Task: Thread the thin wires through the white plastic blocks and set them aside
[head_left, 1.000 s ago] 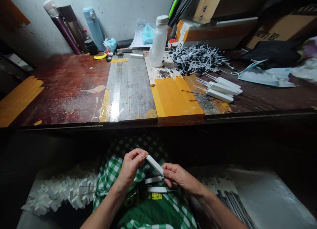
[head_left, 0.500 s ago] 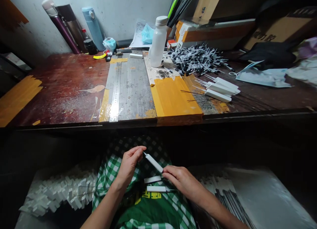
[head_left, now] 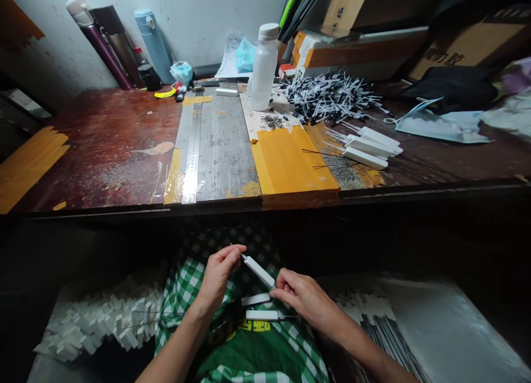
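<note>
A slim white block (head_left: 259,272) hangs tilted above my lap between both hands. My left hand (head_left: 223,267) pinches the thin pointed piece at its upper left end. At the block's lower right end, my right hand (head_left: 302,296) is closed, thumb and fingers pressed together at the tip; whether they grip the block or something thin there is hard to tell. Below, a short white block (head_left: 255,299) and a longer white block (head_left: 263,315) with a thin rod lie on the green checked apron (head_left: 240,352).
Over my lap runs the worktable edge (head_left: 215,205). On it stand a white bottle (head_left: 264,68), a pile of black and white sticks (head_left: 332,98) and several white blocks (head_left: 371,145). White pieces (head_left: 103,316) lie at lower left, dark rods (head_left: 390,339) at lower right.
My right hand's fingers have shifted slightly and curled more at the block's lower end. The view has moved a little. My left hand keeps its pinch.
</note>
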Action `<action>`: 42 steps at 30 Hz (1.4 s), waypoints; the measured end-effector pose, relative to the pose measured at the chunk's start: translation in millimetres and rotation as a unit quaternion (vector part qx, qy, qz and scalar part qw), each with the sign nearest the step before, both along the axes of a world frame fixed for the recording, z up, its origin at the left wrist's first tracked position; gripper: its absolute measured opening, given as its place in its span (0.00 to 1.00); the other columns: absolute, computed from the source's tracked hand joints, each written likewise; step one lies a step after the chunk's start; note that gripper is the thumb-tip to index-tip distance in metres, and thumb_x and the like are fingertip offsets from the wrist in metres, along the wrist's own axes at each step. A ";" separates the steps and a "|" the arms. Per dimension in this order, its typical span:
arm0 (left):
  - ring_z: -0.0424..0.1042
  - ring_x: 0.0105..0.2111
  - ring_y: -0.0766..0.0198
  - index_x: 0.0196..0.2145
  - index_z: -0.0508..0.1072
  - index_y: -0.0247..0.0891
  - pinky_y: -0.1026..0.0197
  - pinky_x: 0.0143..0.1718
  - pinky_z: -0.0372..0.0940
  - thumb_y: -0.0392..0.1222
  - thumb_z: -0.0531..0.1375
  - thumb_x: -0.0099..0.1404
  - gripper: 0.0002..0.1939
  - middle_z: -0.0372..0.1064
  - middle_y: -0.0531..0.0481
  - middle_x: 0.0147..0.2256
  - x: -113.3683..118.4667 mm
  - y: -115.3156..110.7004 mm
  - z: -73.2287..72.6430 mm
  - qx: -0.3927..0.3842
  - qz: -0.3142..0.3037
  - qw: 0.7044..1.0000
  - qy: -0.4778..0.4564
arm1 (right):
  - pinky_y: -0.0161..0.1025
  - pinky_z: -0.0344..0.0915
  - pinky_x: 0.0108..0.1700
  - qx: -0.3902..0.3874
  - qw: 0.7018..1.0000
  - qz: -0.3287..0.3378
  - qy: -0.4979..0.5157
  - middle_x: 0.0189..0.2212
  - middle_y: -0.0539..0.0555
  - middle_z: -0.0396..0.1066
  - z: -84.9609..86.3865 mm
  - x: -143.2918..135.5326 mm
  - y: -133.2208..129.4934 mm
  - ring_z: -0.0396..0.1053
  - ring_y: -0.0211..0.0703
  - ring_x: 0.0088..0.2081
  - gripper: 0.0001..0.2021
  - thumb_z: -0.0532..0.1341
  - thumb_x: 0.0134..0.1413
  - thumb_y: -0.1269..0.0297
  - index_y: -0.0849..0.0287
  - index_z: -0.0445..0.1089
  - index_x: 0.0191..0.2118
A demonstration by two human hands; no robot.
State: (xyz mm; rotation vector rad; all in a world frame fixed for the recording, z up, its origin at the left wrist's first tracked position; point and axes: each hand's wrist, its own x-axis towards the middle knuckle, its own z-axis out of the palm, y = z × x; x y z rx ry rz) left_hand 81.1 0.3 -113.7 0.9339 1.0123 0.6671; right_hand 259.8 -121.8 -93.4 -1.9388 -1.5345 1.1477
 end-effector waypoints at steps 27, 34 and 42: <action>0.72 0.37 0.60 0.46 0.71 0.36 0.63 0.34 0.66 0.46 0.68 0.54 0.23 0.75 0.43 0.39 10.6 -19.1 3.6 0.003 0.007 1.000 -0.008 | 0.36 0.57 0.30 -0.011 0.984 0.016 -0.179 0.29 0.51 0.70 -12.1 -20.6 -0.7 0.70 0.44 0.30 0.09 0.63 0.60 0.65 0.58 0.63 0.31; 0.76 0.30 0.60 0.47 0.65 0.35 0.60 0.33 0.68 0.48 0.68 0.54 0.27 0.75 0.46 0.34 15.7 -18.6 10.3 -0.035 0.003 0.999 -0.030 | 0.35 0.60 0.33 0.027 0.997 0.025 -0.063 0.31 0.51 0.72 -2.8 -23.9 -4.7 0.71 0.42 0.31 0.06 0.56 0.64 0.64 0.56 0.67 0.35; 0.77 0.34 0.55 0.51 0.66 0.35 0.56 0.37 0.69 0.47 0.68 0.55 0.29 0.76 0.43 0.37 13.7 -18.6 8.1 -0.045 0.010 0.997 -0.057 | 0.34 0.60 0.33 -0.008 0.999 0.039 0.019 0.28 0.48 0.74 0.3 -14.2 -7.3 0.72 0.41 0.30 0.13 0.47 0.66 0.64 0.54 0.69 0.37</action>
